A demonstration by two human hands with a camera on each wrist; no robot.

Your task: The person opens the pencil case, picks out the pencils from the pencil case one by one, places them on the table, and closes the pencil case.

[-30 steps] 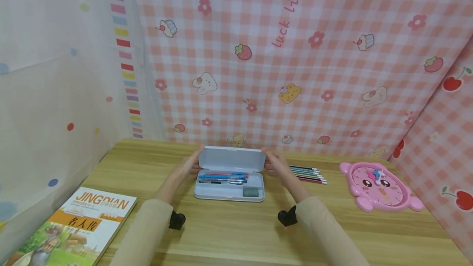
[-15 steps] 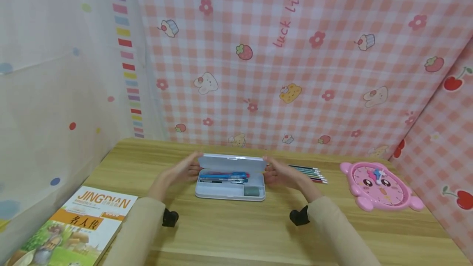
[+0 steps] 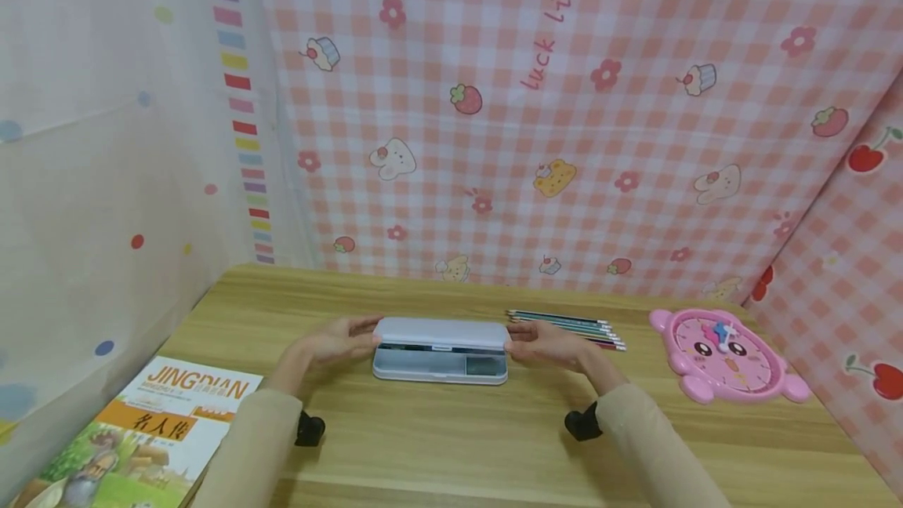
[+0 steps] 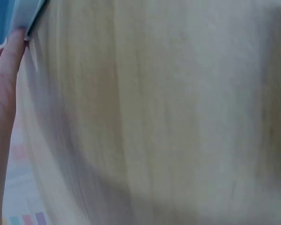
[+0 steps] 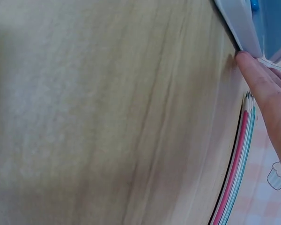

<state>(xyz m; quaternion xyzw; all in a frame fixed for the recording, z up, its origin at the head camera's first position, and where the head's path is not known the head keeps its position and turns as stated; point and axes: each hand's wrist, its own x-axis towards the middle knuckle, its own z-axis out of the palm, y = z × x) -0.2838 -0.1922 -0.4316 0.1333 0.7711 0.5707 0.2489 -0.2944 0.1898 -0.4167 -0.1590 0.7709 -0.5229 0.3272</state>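
Observation:
A white pencil case (image 3: 423,374) lies on the wooden table, its hinged lid (image 3: 443,331) tilted partway down over the tray. In the front of the tray a grey-green eraser (image 3: 484,366) shows; most of the pens are hidden under the lid. At the case's left end my left hand (image 3: 339,340) touches the lid with fairly straight fingers. My right hand (image 3: 550,342) touches the opposite end likewise. In the right wrist view a straight digit of the right hand (image 5: 267,89) meets the case's corner, and a blue pen end (image 5: 255,4) peeks out inside.
Several pencils (image 3: 564,324) lie side by side behind my right hand. A pink clock (image 3: 730,355) lies farther right. At the front left is a book (image 3: 151,429). A checked curtain (image 3: 494,139) hangs behind the table (image 3: 451,445).
The lid has come down from nearly upright to low over the tray, covering the pens. Both hands have moved down and forward with it; the pencils show more fully.

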